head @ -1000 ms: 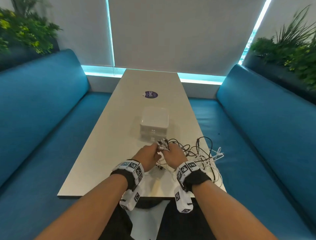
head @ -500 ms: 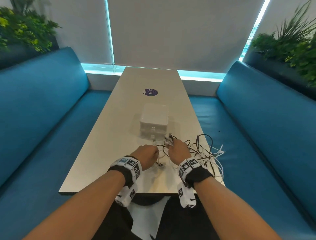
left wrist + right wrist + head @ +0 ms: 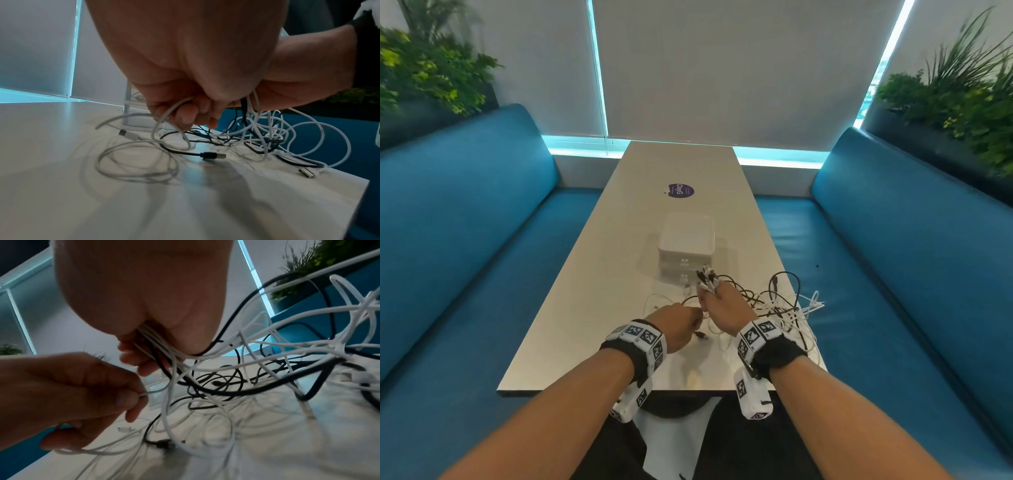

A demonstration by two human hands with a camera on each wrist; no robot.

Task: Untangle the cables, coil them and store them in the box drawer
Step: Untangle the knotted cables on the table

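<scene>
The right hand [image 3: 726, 308] is closed round a bundle of black and white cables [image 3: 784, 305], connector ends projecting above the fist. The left hand [image 3: 676, 322] pinches a single white cable [image 3: 164, 390] between thumb and fingers. The remaining tangle lies on the table [image 3: 585, 308] to the right of both hands. The white drawer box [image 3: 686, 251], drawers shut, stands just beyond the right hand; blue benches [image 3: 465, 240] flank the table.

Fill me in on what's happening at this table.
A person is sorting a tangle of black and white cables on the long pale table. The right hand grips a bunch of cable ends, plugs sticking up. The left hand pinches a single thin white cable. The small white drawer box sits shut just beyond; nothing looks coiled yet.
</scene>
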